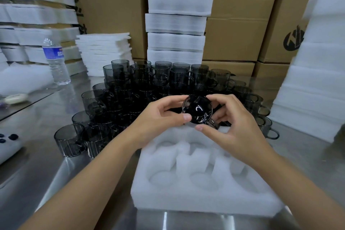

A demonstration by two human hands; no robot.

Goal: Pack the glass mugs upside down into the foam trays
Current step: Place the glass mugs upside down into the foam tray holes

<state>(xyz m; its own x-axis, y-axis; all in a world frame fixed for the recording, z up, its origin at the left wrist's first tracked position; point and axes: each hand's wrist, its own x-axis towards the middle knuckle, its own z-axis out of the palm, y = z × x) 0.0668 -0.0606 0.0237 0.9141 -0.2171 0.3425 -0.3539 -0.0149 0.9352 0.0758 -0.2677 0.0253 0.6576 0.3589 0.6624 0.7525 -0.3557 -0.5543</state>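
A smoky grey glass mug (198, 111) is held in the air between both hands, tipped so that its round end faces me and its handle points down to the right. My left hand (162, 117) grips its left side with thumb and fingers. My right hand (231, 123) grips its right side. Just below them lies a white foam tray (203, 198) with several round pockets, all of them bare. Behind the hands stands a large cluster of the same grey mugs (141, 84), stacked in layers on the steel table.
A tall stack of foam trays (177, 15) rises at the back centre, with more foam stacks at right (315, 73) and left (33, 15). Cardboard boxes (240, 24) form the back wall. A water bottle (56, 61) stands at left, and a grey device lies at the left edge.
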